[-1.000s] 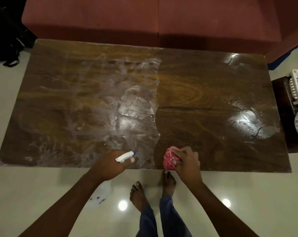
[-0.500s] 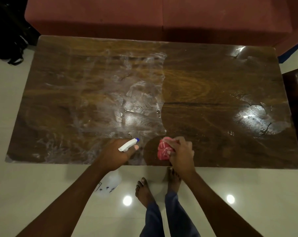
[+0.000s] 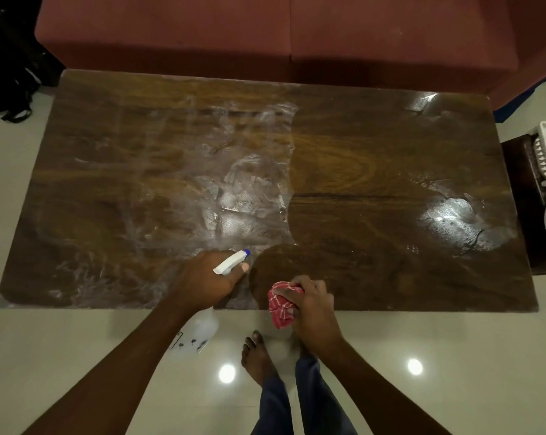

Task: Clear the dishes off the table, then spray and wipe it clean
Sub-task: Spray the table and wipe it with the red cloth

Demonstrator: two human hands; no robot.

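Left hand (image 3: 202, 279) grips sprayer (image 3: 230, 262), right hand (image 3: 312, 306) cloth (image 3: 281, 304) (bunched)

the left hand (image 3: 205, 282) grips a white spray bottle (image 3: 230, 262) by its neck at the near edge of the wooden table (image 3: 359, 171), with the blue-tipped nozzle over the tabletop and the clear body hanging below the edge. just to its right, the right hand (image 3: 312, 306) holds a bunched red-and-white cloth (image 3: 281, 306) at the same edge. whitish wet streaks cover the table's left half, the right half shows bare grain with a glossy wet patch near its end, and a red sofa (image 3: 265, 36) stands behind.
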